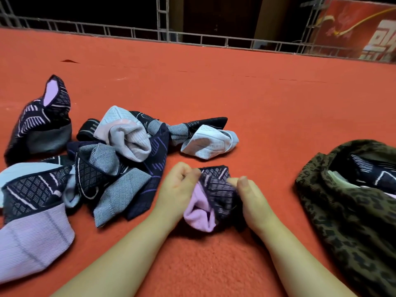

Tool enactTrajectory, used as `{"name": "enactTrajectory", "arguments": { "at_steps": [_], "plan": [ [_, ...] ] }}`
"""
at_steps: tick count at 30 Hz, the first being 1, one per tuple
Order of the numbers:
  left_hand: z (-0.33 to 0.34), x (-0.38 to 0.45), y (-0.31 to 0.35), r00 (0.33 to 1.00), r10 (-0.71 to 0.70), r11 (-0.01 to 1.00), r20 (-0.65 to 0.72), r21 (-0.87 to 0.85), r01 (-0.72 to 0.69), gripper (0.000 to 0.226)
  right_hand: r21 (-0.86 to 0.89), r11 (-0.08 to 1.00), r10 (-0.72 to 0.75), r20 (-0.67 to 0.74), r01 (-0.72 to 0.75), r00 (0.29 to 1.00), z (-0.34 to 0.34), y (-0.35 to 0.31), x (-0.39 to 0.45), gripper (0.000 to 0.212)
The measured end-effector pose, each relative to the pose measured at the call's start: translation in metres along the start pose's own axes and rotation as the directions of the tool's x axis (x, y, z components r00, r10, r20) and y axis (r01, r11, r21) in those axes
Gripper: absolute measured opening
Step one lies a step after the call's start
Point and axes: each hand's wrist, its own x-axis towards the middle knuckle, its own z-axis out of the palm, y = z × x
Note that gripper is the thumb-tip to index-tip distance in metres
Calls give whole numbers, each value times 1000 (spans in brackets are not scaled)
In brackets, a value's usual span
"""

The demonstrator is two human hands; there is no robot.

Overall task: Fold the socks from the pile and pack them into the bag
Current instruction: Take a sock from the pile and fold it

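A dark patterned sock with a pink toe (211, 196) lies bunched on the red carpet between my hands. My left hand (175, 189) grips its left side with curled fingers. My right hand (249, 194) pinches its right side, thumb on top. A loose pile of socks (120, 155) in dark, grey, pale blue and lilac spreads to the left. A leopard-print bag (347, 211) lies open at the right, with a dark striped sock (368, 170) inside.
A pale blue folded sock (209, 144) sits apart from the pile, just beyond my hands. One dark sock (40, 123) stands up at the far left. A metal railing (162, 35) borders the carpet at the back, with a red banner (360, 31) to its right.
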Motion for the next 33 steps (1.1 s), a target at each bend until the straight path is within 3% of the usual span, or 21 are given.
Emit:
{"name": "enactTrajectory", "arguments": {
  "at_steps": [3,6,10,13,16,18,21,23,26,30,33],
  "plan": [
    [-16,12,2,977,100,988,-187,137,-75,31,-157,986,-61,-66,50,996,-4,-7,4,99],
    [-32,23,-1,952,119,978,-282,198,-63,31,-195,981,-45,-226,0,973,-12,-20,5,59],
    [-37,23,0,923,131,984,-363,161,-76,26,-140,978,113,-281,-157,953,-14,-18,6,47],
    [-28,11,3,932,274,957,-238,165,-239,25,2,967,227,-459,-254,859,-13,-17,8,47],
    [-17,-2,4,889,449,855,94,244,-458,29,351,900,418,-527,-259,740,-12,-17,10,46],
    [-14,-5,1,849,482,799,216,289,-528,43,539,810,520,-479,-231,707,-11,-15,11,43],
    [-15,-2,0,858,476,799,193,313,-514,73,649,702,600,-315,-294,735,-8,-17,11,52],
    [-16,0,1,860,484,776,160,377,-507,79,675,647,625,-203,-355,754,-6,-20,9,55],
    [-16,0,5,855,507,749,105,437,-498,67,675,599,623,-56,-430,780,-2,-20,7,59],
    [-21,4,12,821,569,712,56,466,-525,33,671,563,624,37,-483,780,-2,-17,6,78],
    [-28,8,15,795,599,649,94,524,-551,22,646,551,615,115,-529,780,-4,-15,6,85]
  ]
}}
